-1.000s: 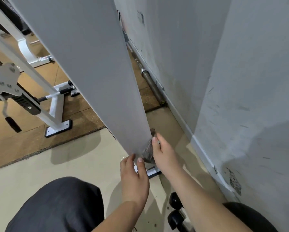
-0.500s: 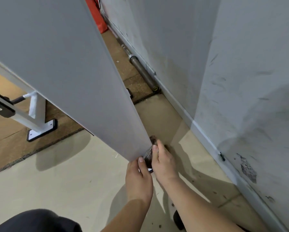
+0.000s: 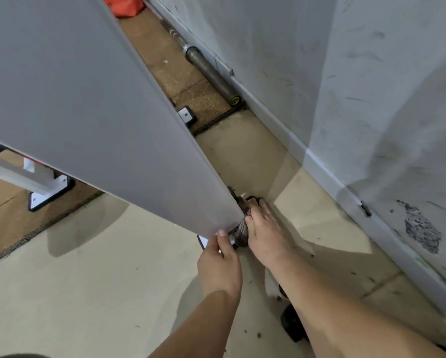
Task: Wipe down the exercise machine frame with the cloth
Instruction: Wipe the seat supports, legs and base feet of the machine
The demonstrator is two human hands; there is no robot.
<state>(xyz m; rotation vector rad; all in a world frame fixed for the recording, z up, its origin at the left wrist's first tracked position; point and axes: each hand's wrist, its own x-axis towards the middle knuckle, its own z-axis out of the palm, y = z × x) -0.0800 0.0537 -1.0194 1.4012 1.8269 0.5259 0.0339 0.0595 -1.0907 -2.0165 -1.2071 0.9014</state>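
Right up close, a wide grey post of the exercise machine frame (image 3: 100,112), slanting across the view from top left down to the middle and hiding much of the room behind. Behind it on the left, white legs (image 3: 17,174) of another machine, with a flat white foot (image 3: 48,196) on the brown mat (image 3: 188,89). A second white foot (image 3: 186,116) peeking out past the post's far edge. On the right, a grey wall (image 3: 371,99), and close along it a long metal bar (image 3: 209,71) lying on the mat. At the very top, something red-orange (image 3: 125,5), half hidden by the post. Low on the wall, a dark scuffed patch (image 3: 420,229). Below, pale floor (image 3: 87,293) with small dark crumbs. Near the bottom edge, a black wheel (image 3: 291,324), partly behind the right arm (image 3: 346,306). Down at the post's lowest end, the dark cloth (image 3: 240,229), bunched up and squeezed between the post and the right hand (image 3: 264,233). Fingers of that hand laid over the cloth and bent a little round it, pressing it to the metal. Left hand (image 3: 220,264) just beside, thumb tip touching the post's bottom edge, other fingers tucked out of sight, so no telling if gripping or not. Under both hands, a bit of a white foot plate (image 3: 203,241) with a black rim, flat on the floor.
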